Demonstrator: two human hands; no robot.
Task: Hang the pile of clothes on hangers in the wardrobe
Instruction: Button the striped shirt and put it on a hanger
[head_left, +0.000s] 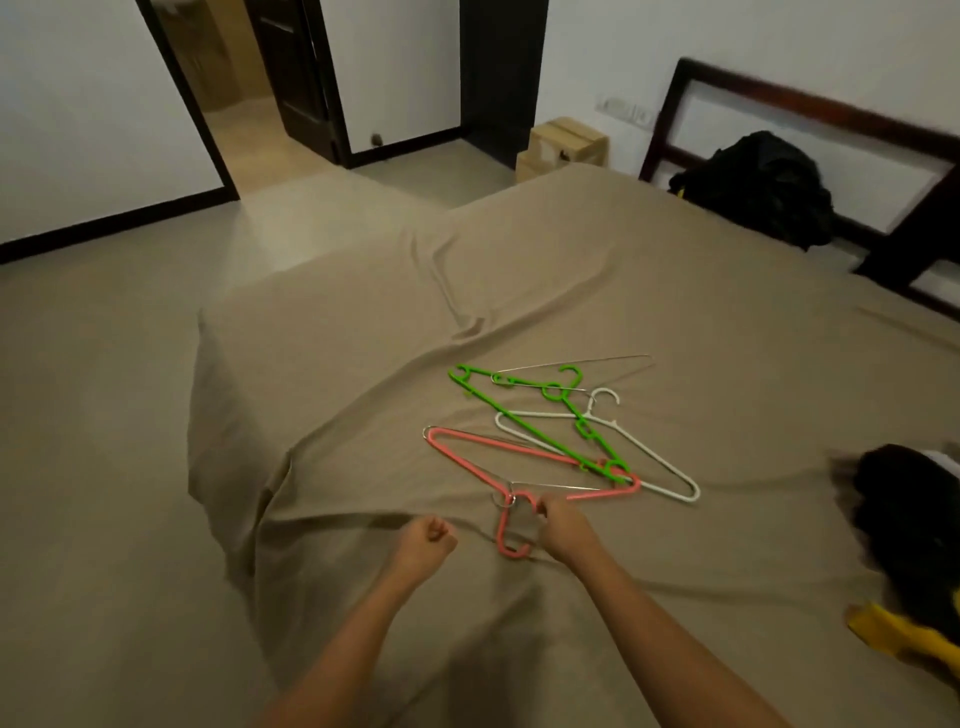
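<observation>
Hangers heaped mid-bed (597, 291): pink hanger (524, 470) nearest, green hanger (540, 421) across it, white hanger (623, 447) beyond. Right hand (563, 527) pinching pink hanger at hook's base. Left hand (426, 540) fisted, just left of hook, holding nothing. Dark clothes (914, 525) far right of hangers, at bed's edge.

A bedroom in a home: a wide bed (571, 291) under a tan sheet, a dark wooden headboard (810, 104) against a white wall, an open dark-framed doorway (223, 93), clothes hangers (545, 431) lying on the sheet.
</observation>
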